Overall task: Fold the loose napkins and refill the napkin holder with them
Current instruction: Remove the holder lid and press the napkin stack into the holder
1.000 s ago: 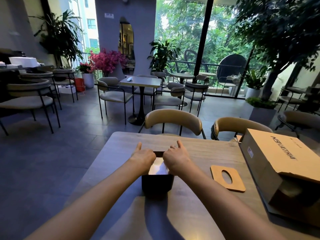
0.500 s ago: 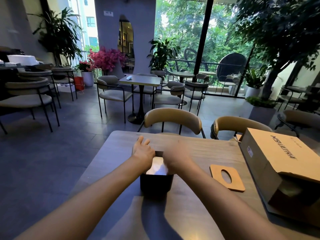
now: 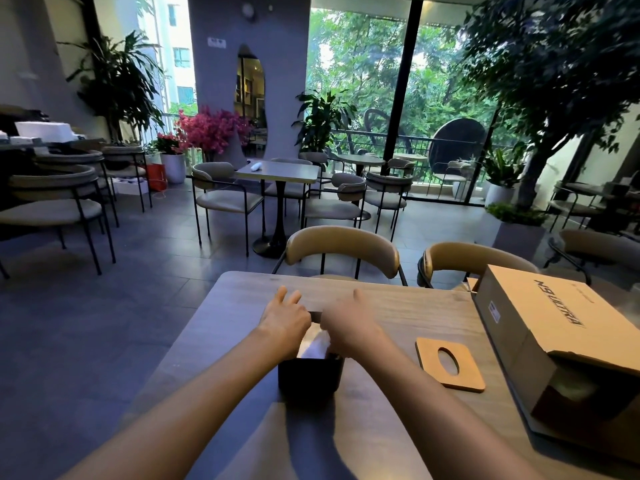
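Both hands, left hand (image 3: 284, 322) and right hand (image 3: 348, 327), rest with straight open fingers (image 3: 281, 295) over the black square napkin holder (image 3: 309, 375) on the wooden bench (image 3: 398, 306), white paper napkins (image 3: 316, 346) poking up between them.

Black napkin holder (image 3: 310, 374): square box, upright, open top, on wooden table (image 3: 398, 313) near its middle. White napkins (image 3: 316, 345) inside, crumpled top poking above rim. Wooden lid (image 3: 449, 364) w/ oval slot lies flat at holder's 3 o'clock, apart.

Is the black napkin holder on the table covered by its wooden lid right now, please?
No. Wooden lid lies flat on the table, right of the open holder.
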### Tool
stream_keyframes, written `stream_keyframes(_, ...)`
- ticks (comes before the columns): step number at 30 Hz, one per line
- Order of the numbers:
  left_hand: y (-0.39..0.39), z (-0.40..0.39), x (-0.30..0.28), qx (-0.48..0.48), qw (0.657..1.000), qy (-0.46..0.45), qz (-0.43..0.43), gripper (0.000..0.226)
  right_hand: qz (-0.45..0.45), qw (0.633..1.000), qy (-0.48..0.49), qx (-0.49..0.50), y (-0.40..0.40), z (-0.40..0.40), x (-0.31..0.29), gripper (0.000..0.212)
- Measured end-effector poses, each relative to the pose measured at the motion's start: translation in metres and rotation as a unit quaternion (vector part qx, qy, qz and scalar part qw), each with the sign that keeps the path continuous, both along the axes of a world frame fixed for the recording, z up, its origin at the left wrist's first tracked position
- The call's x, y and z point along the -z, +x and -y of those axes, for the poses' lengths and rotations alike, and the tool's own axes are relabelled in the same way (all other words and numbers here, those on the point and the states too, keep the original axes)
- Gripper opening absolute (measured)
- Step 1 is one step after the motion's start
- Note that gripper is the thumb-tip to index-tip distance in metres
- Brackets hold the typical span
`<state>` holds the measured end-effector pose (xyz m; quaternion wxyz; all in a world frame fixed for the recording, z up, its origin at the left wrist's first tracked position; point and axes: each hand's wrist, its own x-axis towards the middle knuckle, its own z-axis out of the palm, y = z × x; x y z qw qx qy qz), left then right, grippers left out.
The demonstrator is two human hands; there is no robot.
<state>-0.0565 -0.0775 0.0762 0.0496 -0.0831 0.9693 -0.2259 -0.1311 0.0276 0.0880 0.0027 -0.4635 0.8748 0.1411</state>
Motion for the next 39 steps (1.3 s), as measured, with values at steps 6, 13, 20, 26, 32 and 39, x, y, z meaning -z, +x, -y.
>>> stream_keyframes(6, 0.002, 0.002, 0.000, -0.001, 1.000, -0.005, -0.003, 0.031, -0.080, 0.996, -0.013, -0.027, 0.013, 0.004, 0.001, 0.036)
stream_keyframes(13, -0.001, 0.007, 0.000, -0.056, 0.997, -0.034, 0.048, 0.030, -0.074, 0.996, 0.055, 0.012, 0.004, 0.004, 0.003, 0.034)
stream_keyframes(20, 0.007, 0.001, -0.008, -0.071, 0.997, -0.039, 0.007, 0.052, -0.057, 0.998, -0.003, -0.005, -0.009, -0.004, 0.008, 0.035)
stream_keyframes(26, 0.016, 0.007, -0.018, -0.035, 0.998, 0.017, -0.053, 0.066, -0.004, 0.993, -0.109, -0.031, -0.017, -0.020, -0.001, 0.064)
stream_keyframes(32, 0.006, 0.004, -0.018, 0.007, 0.998, 0.058, -0.022, 0.057, 0.037, 0.995, -0.070, -0.054, -0.015, -0.017, -0.008, 0.056)
stream_keyframes(39, 0.004, 0.010, -0.011, -0.030, 0.999, 0.005, 0.019, 0.054, 0.063, 0.997, 0.049, 0.003, -0.015, -0.003, -0.006, 0.039)
